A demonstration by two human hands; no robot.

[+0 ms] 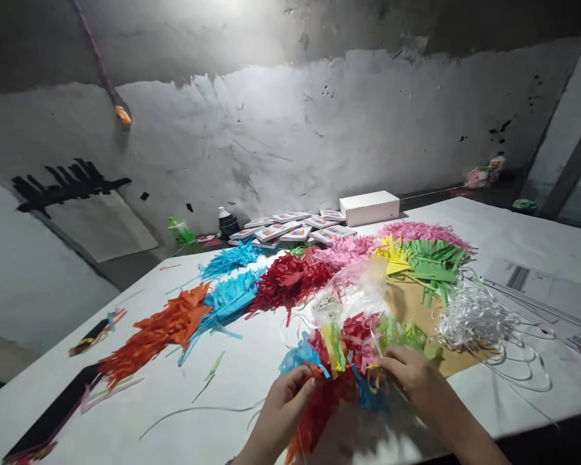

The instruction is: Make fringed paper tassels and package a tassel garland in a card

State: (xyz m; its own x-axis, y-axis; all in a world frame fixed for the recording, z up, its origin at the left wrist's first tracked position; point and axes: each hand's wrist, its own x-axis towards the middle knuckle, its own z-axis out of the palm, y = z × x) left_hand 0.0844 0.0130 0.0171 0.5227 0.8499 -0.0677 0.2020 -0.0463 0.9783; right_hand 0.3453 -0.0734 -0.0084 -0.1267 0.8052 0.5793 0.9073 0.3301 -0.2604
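Strips of red, blue, yellow, pink and green paper make a mixed fringe bundle (336, 349) between my two hands at the front of the table. My left hand (290, 403) is closed at its left side, thumb and fingers pinched near blue and orange strips. On the right, my right hand (409, 368) is closed on the edge of the same bundle, by yellow and green strips. Red and orange strips hang below, towards the table edge. Behind the bundle lies a clear plastic bag (363, 290), and a tangle of white string (474, 316) sits to its right.
Fringe piles in orange (159, 332), blue (235, 294), dark red (290, 281), pink (421, 234) and green (433, 261) cross the white table (174, 433). Small flat packs (278, 230) and a white box (370, 208) stand near the wall. Printed sheets (547, 297) lie right.
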